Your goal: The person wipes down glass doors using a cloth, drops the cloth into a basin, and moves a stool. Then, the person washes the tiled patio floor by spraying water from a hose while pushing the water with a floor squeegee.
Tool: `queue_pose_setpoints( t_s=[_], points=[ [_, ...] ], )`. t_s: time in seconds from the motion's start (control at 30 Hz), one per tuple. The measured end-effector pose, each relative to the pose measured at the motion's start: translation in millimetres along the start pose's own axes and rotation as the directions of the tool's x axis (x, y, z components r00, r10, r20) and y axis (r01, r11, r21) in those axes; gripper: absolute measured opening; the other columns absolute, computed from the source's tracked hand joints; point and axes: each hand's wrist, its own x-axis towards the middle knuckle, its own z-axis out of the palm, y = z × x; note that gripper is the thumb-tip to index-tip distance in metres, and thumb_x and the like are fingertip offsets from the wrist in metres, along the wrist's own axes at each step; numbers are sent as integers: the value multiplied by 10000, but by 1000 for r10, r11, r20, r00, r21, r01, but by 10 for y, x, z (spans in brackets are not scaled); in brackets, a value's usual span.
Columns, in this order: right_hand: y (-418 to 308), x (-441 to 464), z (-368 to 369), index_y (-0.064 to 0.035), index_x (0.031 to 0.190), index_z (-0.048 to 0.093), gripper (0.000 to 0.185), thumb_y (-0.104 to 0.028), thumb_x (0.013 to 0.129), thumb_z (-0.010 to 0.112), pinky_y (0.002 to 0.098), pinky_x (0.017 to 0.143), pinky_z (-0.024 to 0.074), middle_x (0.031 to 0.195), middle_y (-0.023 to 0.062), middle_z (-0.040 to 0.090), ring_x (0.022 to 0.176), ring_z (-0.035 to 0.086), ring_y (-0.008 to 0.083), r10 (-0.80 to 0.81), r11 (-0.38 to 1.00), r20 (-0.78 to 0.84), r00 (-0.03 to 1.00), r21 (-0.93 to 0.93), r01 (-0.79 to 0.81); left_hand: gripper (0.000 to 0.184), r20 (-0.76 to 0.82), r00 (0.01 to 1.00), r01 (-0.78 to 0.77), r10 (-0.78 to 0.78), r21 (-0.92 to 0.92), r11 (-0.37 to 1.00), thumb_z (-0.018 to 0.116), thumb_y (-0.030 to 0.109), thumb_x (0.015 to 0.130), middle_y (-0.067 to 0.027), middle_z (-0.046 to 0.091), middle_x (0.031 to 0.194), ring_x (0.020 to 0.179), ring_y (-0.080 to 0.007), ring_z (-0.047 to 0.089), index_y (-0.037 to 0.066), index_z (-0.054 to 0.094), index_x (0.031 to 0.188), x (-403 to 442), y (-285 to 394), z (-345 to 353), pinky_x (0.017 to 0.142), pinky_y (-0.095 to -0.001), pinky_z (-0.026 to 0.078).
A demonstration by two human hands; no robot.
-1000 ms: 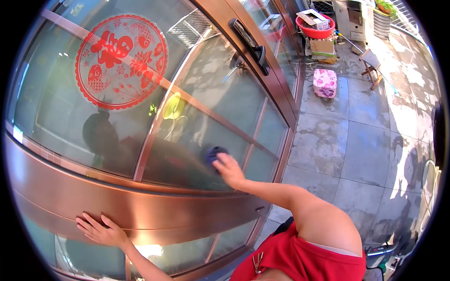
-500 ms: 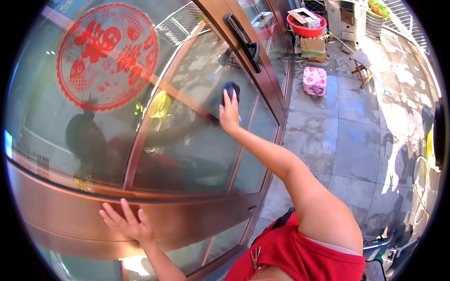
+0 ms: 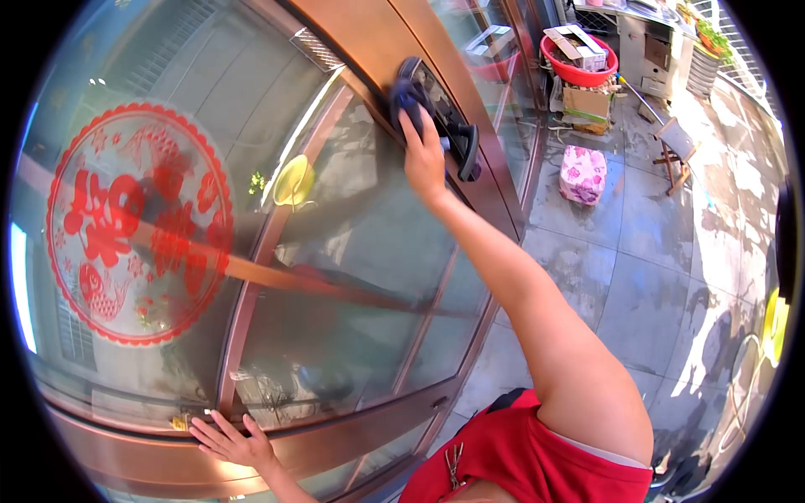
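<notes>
Fingers spread, my left hand (image 3: 235, 443) rests on the copper-coloured lower rail (image 3: 327, 438) of a glass door. My right hand (image 3: 424, 155) presses a dark cloth (image 3: 408, 102) against the door's edge, beside the black handle (image 3: 461, 142). The cloth is bunched under its fingers and partly hidden by them. A round red paper decoration (image 3: 138, 222) shows on the glass pane (image 3: 352, 335) at the left.
A pink flowered stool (image 3: 583, 175) stands on the paved floor (image 3: 637, 293). Behind it are a red basin (image 3: 579, 74) holding a box, and a small folding stool (image 3: 673, 151). A yellow-green object (image 3: 776, 327) and a hose are at the right edge.
My right hand has moved the cloth up the glass to the frame beside the handle. My left hand lifted slightly and now lies lower in view. The camera view has shifted.
</notes>
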Motion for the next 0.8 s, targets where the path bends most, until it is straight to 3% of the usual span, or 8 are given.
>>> queue_pose_setpoints(
  t_s=[0.1,0.23,0.33,0.37,0.47,0.53,0.7,0.8],
  points=[
    [323,-703,-109,-121,1384,457,549,66,869,491,402,1038,379,1440,199,372,1281,419,399,218,974,120,968,-84,-209,554,-11,1000,-5,5,13,1000,411,487,979,-165,378,1488,1366,-383,357,113,484,1381,14,7,32,1080,-546,271],
    [449,-1558,-229,-130,1466,321,607,-28,900,514,424,1103,293,1503,236,263,1356,299,426,685,723,219,695,-88,-685,555,13,1000,-12,12,18,1000,399,483,988,-205,376,1477,1367,-413,342,99,470,1384,7,20,17,1108,-542,230],
    [169,-1344,-148,-83,1469,308,602,-109,911,532,442,1125,224,1513,268,212,1386,240,427,558,828,232,797,-97,-552,559,3,1000,-18,18,32,999,393,485,986,-195,371,1484,1368,-407,346,104,467,1388,37,6,37,1105,-537,237],
    [-12,-1055,-187,-47,1469,297,630,-151,901,551,447,1147,160,1526,258,195,1407,187,429,474,861,267,839,59,-505,562,3,1000,-17,17,37,999,390,487,984,-187,368,1489,1368,-399,350,106,469,1389,29,4,40,1098,-538,248],
    [-404,-149,-135,-94,1401,449,587,-245,860,617,497,1122,209,1527,221,238,1385,230,440,64,948,210,976,293,-125,565,19,1000,-3,2,29,1000,388,490,981,-181,362,1495,1371,-392,349,108,472,1388,-13,0,35,1101,-534,245],
    [-657,518,-69,-154,1384,483,540,-331,885,587,524,1112,228,1520,158,272,1376,247,421,-75,963,193,978,269,21,561,29,1000,0,0,27,1000,382,485,984,-191,360,1493,1372,-399,344,106,472,1387,-18,-12,30,1116,-529,222],
    [-760,1577,202,-200,1385,485,507,-346,907,567,572,1109,200,1493,142,304,1379,251,394,-157,955,65,985,263,135,550,29,1000,1,-1,21,1000,374,475,990,-203,360,1489,1370,-408,342,100,478,1379,-23,-30,31,1118,-536,221],
    [-447,1786,416,-164,1416,441,499,-324,950,521,543,1101,233,1468,207,316,1349,298,416,28,949,-30,999,316,-17,544,53,998,24,-25,18,1000,383,471,988,-207,366,1483,1369,-411,340,99,485,1372,-51,-18,12,1118,-540,224]
  ],
)
